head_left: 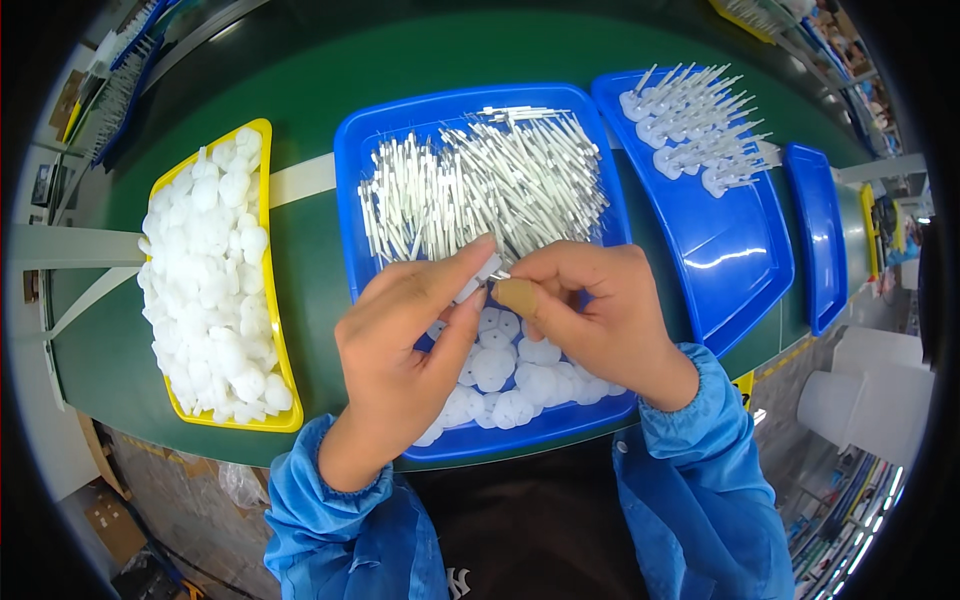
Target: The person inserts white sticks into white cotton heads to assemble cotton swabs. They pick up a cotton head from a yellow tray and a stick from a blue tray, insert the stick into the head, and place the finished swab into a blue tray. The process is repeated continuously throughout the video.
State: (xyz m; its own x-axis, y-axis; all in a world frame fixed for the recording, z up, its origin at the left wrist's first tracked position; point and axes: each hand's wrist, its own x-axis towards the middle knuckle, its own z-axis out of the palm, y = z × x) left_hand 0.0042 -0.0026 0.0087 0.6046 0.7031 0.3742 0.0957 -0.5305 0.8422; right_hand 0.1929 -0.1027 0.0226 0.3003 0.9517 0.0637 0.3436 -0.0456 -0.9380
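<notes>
My left hand [400, 325] pinches a small white plastic piece [468, 289] between thumb and fingers, above the middle of a blue tray [350, 170]. Against it, my right hand [605, 305] closes on a thin piece with a metallic glint [499, 275]; most of it is hidden by the fingertips. A tan cover [520, 294] wraps the right thumb. Behind my hands, a dense heap of thin white rods [480, 185] fills the tray's far part. Flat round white discs [495, 368] lie in its near part, partly under my hands.
To the left, a yellow tray [286, 385] is heaped with white round plastic pieces [210, 290]. On the right, another blue tray [735, 270] holds rods standing upright on white bases [690, 130] at its far end. Beyond it lies a narrow blue tray [822, 240]. All rest on a green tabletop [310, 240].
</notes>
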